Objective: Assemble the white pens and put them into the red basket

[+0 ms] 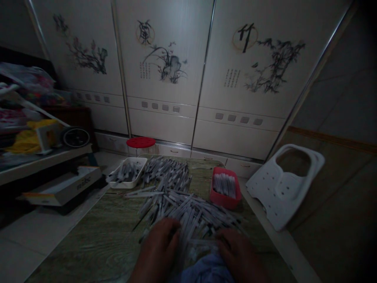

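Note:
A large heap of clear pens with dark ends spreads over the wooden-topped table. My left hand is at the near edge of the heap with its fingers curled; what they hold, if anything, is too dark to make out. To the right, my right hand has its thumb and fingers closed on the end of a clear pen, which lies crosswise between the hands. A white tray at the back left holds more pens, and a red basket at the right holds pens lined up side by side.
Blue cloth shows between my forearms. Beyond the table are a red stool and sliding wardrobe doors. A white perforated plastic seat stands at the right. An open shoebox sits at the left below a loaded shelf.

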### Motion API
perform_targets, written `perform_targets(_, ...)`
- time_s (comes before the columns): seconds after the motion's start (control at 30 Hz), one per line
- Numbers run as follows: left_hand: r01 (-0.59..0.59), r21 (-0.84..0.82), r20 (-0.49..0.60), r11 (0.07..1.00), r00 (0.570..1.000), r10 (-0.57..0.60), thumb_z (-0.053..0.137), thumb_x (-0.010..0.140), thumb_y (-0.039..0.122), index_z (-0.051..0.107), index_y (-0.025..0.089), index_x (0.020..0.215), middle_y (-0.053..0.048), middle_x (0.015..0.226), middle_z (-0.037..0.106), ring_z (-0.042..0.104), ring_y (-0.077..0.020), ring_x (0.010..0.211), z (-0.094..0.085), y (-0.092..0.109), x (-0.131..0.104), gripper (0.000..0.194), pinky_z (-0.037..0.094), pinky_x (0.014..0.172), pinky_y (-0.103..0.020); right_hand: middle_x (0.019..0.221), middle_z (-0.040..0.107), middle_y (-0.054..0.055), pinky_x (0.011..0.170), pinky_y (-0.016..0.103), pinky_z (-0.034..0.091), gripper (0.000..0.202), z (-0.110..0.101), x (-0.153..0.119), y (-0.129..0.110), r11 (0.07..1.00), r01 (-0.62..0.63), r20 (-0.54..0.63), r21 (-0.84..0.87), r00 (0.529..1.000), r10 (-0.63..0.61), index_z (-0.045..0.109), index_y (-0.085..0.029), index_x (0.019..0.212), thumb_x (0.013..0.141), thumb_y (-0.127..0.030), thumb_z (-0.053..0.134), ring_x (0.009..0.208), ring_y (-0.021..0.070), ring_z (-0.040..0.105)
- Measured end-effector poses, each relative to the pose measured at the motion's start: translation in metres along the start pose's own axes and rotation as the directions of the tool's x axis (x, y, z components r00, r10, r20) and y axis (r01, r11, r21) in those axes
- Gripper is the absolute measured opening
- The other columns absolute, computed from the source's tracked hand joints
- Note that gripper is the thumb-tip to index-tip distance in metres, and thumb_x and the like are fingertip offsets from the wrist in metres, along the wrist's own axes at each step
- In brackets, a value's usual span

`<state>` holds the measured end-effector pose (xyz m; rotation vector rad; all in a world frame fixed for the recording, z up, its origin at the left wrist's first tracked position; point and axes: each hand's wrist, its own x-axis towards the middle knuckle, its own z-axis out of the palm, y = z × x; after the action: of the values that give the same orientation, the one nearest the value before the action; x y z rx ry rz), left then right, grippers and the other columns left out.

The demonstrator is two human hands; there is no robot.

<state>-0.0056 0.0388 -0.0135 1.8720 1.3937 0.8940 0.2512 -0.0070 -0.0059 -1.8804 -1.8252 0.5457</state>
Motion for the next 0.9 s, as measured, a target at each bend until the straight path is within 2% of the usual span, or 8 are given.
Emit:
perform_targets(0.17, -0.136, 0.121, 0.109, 0.983, 0.986, 0.123, 0.055, 0.087, 0.017, 0.070, 0.024, 0.105, -0.009, 0.110, 0.067, 0.061, -0.0276, 0.110, 0.004, 0.013, -0.002, 0.024, 0.044, 0.095, -0.040, 0.107, 0.076, 0.006, 0.086, 0.032, 0.049, 0.028, 0.010, 0.001, -0.008, 0.994, 0.055, 0.063, -0.093, 0.997, -0.050, 0.075, -0.025, 0.107, 0.092, -0.026, 0.051, 0.097, 0.0233, 0.071)
perform_targets(0.3, -0.186, 0.208, 0.234, 0.960, 0.963, 0.136, 0.057, 0.078, 0.009, 0.071, 0.025, 0.102, -0.009, 0.113, 0.066, 0.058, -0.0275, 0.109, 0.008, 0.027, -0.002, 0.032, 0.043, 0.092, -0.039, 0.115, 0.077, 0.008, 0.094, 0.034, 0.048, 0.032, 0.025, 0.001, -0.012, 0.979, 0.101, 0.046, -0.176, 0.994, -0.094, 0.074, -0.026, 0.117, 0.092, -0.024, 0.055, 0.105, 0.0259, 0.070)
perform_targets(0.53, -0.171, 0.351, 0.202, 0.921, 0.974, 0.104, 0.057, 0.080, 0.009, 0.071, 0.026, 0.105, -0.007, 0.117, 0.065, 0.055, -0.0263, 0.110, 0.018, 0.024, 0.000, 0.034, 0.041, 0.093, -0.039, 0.122, 0.075, 0.009, 0.095, 0.035, 0.047, 0.036, 0.031, 0.005, -0.021, 0.969, 0.064, 0.129, -0.238, 0.991, -0.034, 0.072, -0.025, 0.121, 0.091, -0.021, 0.053, 0.111, 0.0274, 0.069)
perform_targets(0.73, -0.149, 0.427, 0.216, 0.892, 0.975, 0.060, 0.057, 0.078, 0.006, 0.074, 0.027, 0.100, -0.007, 0.117, 0.066, 0.056, -0.0267, 0.112, 0.018, 0.031, 0.002, 0.035, 0.042, 0.094, -0.039, 0.110, 0.076, 0.005, 0.089, 0.030, 0.045, 0.033, 0.026, 0.003, -0.023, 0.982, 0.062, 0.106, -0.180, 0.993, -0.043, 0.072, -0.025, 0.111, 0.085, -0.015, 0.054, 0.105, 0.0233, 0.070)
perform_targets(0.9, -0.186, 0.454, 0.234, 0.871, 0.969, 0.085, 0.057, 0.082, 0.009, 0.075, 0.026, 0.099, -0.009, 0.123, 0.065, 0.056, -0.0283, 0.115, 0.019, 0.029, 0.003, 0.030, 0.043, 0.096, -0.042, 0.105, 0.075, 0.003, 0.083, 0.029, 0.042, 0.031, 0.023, 0.004, -0.027, 0.988, 0.046, 0.084, -0.148, 0.996, -0.033, 0.071, -0.024, 0.105, 0.083, -0.011, 0.054, 0.100, 0.0212, 0.070)
